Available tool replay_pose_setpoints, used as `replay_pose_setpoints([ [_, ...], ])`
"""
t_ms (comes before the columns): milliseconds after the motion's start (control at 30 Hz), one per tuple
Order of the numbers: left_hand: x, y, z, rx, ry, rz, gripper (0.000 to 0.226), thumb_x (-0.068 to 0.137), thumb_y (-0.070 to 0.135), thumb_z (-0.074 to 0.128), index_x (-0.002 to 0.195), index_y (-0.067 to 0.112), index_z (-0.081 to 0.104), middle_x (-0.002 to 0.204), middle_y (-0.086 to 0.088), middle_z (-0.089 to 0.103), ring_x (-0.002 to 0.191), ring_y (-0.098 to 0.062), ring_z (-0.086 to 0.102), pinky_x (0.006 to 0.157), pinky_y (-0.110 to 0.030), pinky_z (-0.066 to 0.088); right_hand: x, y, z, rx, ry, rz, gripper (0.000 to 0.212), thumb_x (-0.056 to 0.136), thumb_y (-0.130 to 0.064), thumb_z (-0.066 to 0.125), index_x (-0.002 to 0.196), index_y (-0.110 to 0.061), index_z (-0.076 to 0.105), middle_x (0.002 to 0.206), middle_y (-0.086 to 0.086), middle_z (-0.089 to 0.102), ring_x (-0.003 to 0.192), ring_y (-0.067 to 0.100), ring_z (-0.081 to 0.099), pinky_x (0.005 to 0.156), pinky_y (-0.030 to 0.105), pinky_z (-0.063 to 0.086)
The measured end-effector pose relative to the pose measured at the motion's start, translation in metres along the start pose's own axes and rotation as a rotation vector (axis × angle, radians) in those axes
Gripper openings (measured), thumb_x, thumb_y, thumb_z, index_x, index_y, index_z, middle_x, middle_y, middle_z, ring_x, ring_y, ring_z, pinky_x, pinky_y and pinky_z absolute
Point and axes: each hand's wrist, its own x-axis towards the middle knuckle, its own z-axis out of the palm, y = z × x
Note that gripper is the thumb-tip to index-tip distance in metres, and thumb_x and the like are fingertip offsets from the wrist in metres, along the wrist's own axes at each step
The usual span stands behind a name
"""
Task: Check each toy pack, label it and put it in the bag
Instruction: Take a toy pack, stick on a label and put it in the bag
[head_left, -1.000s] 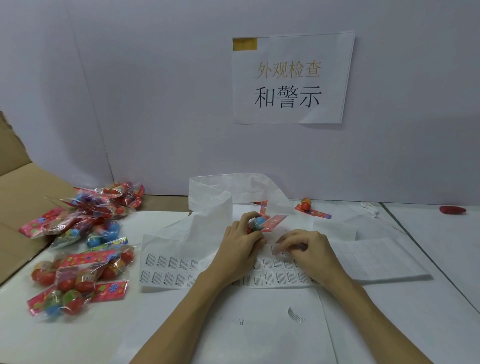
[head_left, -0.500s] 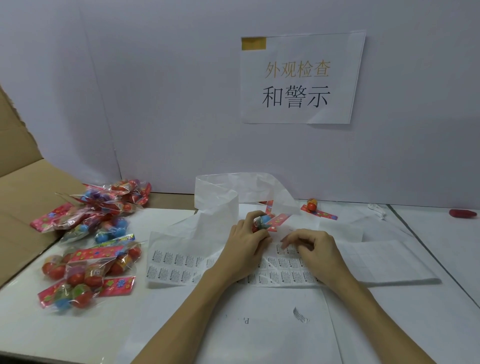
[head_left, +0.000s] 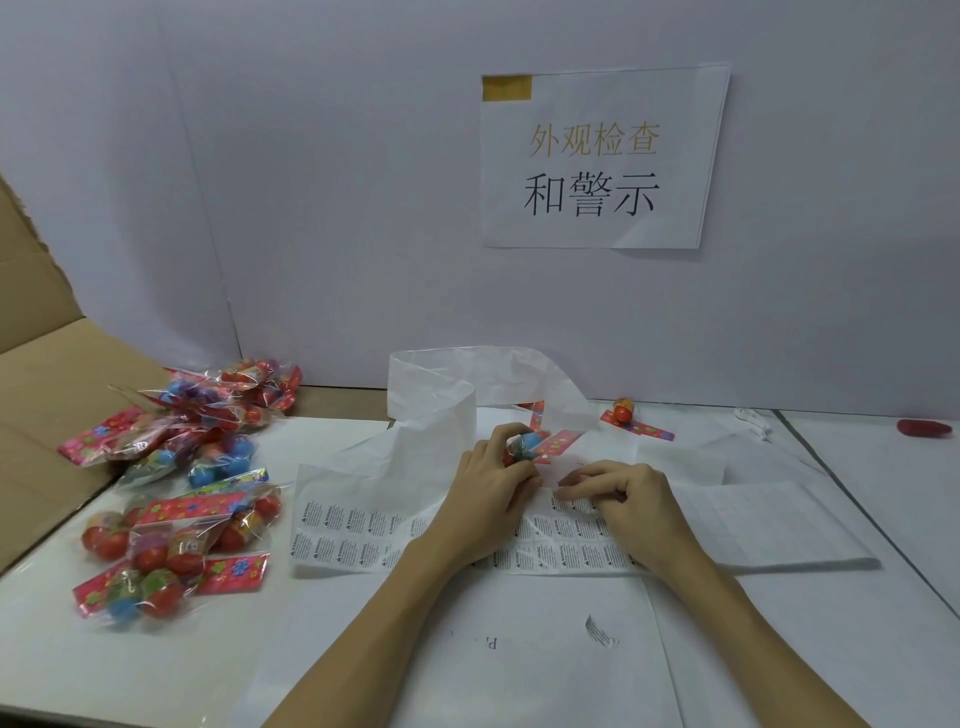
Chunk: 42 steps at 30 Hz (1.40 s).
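Nearest, a loose curled label (head_left: 601, 630) is lying on the white table (head_left: 156, 665) at about five o'clock from the middle of the view, well apart from both forearms. Just beyond it, the sheet of warning labels (head_left: 353, 535) is stretching across the table under both hands. The right hand (head_left: 631, 506) is resting on that sheet at about three o'clock of centre, its fingers curled down with the fingertips (head_left: 571, 491) picking at a label; whether one is already pinched up cannot be told. The left hand (head_left: 493, 488), just beside it toward nine o'clock, is gripping a toy pack (head_left: 540, 447) with fingers curled round it, the pink header card poking out toward two o'clock. At nine o'clock a heap of toy packs (head_left: 176, 540) is lying near the table edge, with a second heap (head_left: 208, 415) behind it toward ten o'clock, spilling onto the cardboard box (head_left: 47, 374). At twelve o'clock from the hands the white bag (head_left: 441, 395) is standing crumpled and open, touching the label sheet. Past it toward one o'clock another pack (head_left: 631, 418) is lying by the wall, and a red object (head_left: 924, 427) is sitting far off at two o'clock. Farthest, a paper sign (head_left: 597, 161) is hanging on the wall.
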Motion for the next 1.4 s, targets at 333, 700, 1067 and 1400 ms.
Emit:
replay_pose_setpoints([
  [333, 0.001, 0.000, 0.000, -0.016, 0.009, 0.002, 0.017, 0.104, 0.022, 0.060, 0.101, 0.011, 0.073, 0.151, -0.009, 0.045, 0.116, -0.031, 0.052, 0.094, -0.044, 0.044, -0.004, -0.004, 0.002, 0.100, 0.054, -0.053, 0.034, 0.096, 0.005, 0.063, 0.100, -0.026, 0.075, 0.093, -0.016, 0.077, 0.098, 0.002, 0.073, 0.089, 0.016, 0.055],
  [700, 0.002, 0.000, 0.000, -0.038, 0.033, 0.004, 0.018, 0.104, 0.023, 0.059, 0.101, 0.011, 0.073, 0.151, -0.008, 0.045, 0.113, -0.032, 0.055, 0.094, -0.045, 0.045, -0.003, -0.007, 0.003, 0.111, 0.049, -0.020, 0.016, 0.089, -0.011, 0.079, 0.089, -0.027, 0.079, 0.100, -0.014, 0.074, 0.101, 0.003, 0.069, 0.090, 0.015, 0.051],
  [1067, 0.013, 0.018, -0.025, -0.781, 0.276, -0.350, 0.018, 0.099, 0.023, 0.070, 0.115, 0.021, 0.078, 0.132, 0.001, 0.056, 0.116, -0.013, 0.064, 0.097, -0.029, 0.057, 0.001, -0.017, -0.012, 0.877, 0.291, 0.327, 0.016, 0.081, -0.020, 0.082, 0.098, -0.019, 0.081, 0.104, 0.005, 0.080, 0.089, 0.016, 0.076, 0.079, 0.023, 0.060],
  [1400, 0.011, 0.033, -0.036, -1.233, 0.236, -0.484, 0.024, 0.097, 0.013, 0.072, 0.117, 0.024, 0.074, 0.107, -0.001, 0.077, 0.096, -0.029, 0.077, 0.073, -0.033, 0.063, -0.010, -0.043, 0.000, 0.899, 0.182, 0.119, 0.024, 0.079, -0.031, 0.081, 0.102, -0.027, 0.080, 0.103, 0.008, 0.078, 0.097, 0.028, 0.077, 0.084, 0.028, 0.061],
])
